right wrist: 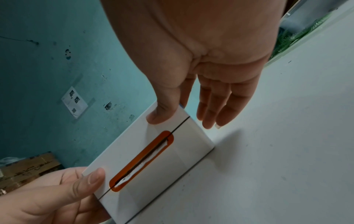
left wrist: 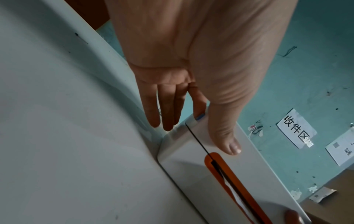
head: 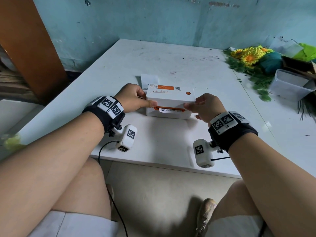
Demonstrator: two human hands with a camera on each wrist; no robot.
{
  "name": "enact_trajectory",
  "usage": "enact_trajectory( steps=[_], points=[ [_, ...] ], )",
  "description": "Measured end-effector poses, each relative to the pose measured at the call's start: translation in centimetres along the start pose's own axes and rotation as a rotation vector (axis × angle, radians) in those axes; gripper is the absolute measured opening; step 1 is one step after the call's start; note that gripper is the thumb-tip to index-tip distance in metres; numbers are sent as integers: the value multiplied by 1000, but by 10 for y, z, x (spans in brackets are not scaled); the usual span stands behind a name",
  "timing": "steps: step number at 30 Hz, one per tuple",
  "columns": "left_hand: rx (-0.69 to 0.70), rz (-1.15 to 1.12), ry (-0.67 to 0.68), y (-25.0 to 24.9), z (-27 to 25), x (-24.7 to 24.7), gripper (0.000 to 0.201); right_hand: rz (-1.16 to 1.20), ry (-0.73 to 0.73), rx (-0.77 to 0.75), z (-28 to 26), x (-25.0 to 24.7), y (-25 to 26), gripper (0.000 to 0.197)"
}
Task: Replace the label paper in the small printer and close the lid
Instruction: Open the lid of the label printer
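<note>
The small white printer (head: 171,100) stands mid-table with its lid down; only a thin dark seam shows along the front. A strip of label paper (head: 166,110) pokes out of the orange slot (right wrist: 141,160). My left hand (head: 145,98) holds the lid's left corner, with the thumb (left wrist: 228,142) on the front and the index finger on a blue tab (left wrist: 200,117) at the side. My right hand (head: 193,108) holds the right corner, thumb (right wrist: 161,115) on the lid's front. Its other fingers (right wrist: 214,112) hang straight beside the printer.
A white paper pad (head: 149,78) lies just behind the printer. Artificial flowers (head: 249,57) and a clear plastic tub (head: 290,84) crowd the right of the white table (head: 171,62). An orange-brown panel (head: 25,48) stands at the left. The table's near edge is at my knees.
</note>
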State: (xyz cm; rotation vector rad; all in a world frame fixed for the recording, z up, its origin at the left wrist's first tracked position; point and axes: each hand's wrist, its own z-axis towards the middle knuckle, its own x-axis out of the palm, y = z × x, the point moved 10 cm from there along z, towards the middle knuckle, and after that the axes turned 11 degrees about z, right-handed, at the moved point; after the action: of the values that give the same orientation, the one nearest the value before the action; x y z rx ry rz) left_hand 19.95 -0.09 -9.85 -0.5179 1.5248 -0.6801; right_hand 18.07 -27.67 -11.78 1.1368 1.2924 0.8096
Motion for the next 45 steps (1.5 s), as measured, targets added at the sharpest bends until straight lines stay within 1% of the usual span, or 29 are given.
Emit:
enact_trajectory(
  steps=[4, 7, 11, 13, 18, 23, 26, 28, 31, 33, 36, 37, 41, 43, 45],
  points=[
    [-2, 14, -14, 1, 1, -1, 34, 6, -1, -6, -1, -2, 1, 41],
    [-10, 13, -20, 5, 3, 0, 36, 55, -6, 4, -3, -1, 0, 40],
    [-44, 3, -27, 12, 6, 0, 50, 125, -3, 41, -5, 0, -3, 38],
    [-53, -14, -20, 15, 7, 0, 54, 148, -4, 62, -7, 0, -4, 38],
    [-34, -43, 18, 15, 8, 4, 45, 202, 25, 99, -11, 3, -3, 36],
    [-58, -184, 47, 10, 3, 5, 57, 240, 42, 115, -15, 3, 2, 33],
    [-74, -222, 74, 11, 1, 9, 74, 206, 44, 117, -16, 2, 1, 34],
    [-79, -231, 77, 12, 1, 9, 79, 186, 43, 115, -17, 3, 2, 34],
    [-103, -229, 83, 11, 1, 10, 79, 142, 8, 91, -16, -1, 4, 34],
    [-115, -214, 75, 12, 2, 10, 74, 121, -27, 69, -16, -5, 6, 37],
    [-108, -241, 34, 13, 7, 9, 70, 161, -71, 36, -14, -7, 9, 46],
    [-101, -256, 16, 13, 10, 9, 71, 195, -84, 34, -13, -7, 10, 46],
    [-118, -294, -28, 12, 17, 12, 74, 386, -122, 70, -12, -5, 10, 29],
    [-132, -318, -73, 10, 21, 12, 68, 487, -144, 87, -12, -4, 12, 24],
    [-146, -357, -129, 9, 25, 13, 58, 563, -173, 88, -11, -4, 15, 17]
  ],
)
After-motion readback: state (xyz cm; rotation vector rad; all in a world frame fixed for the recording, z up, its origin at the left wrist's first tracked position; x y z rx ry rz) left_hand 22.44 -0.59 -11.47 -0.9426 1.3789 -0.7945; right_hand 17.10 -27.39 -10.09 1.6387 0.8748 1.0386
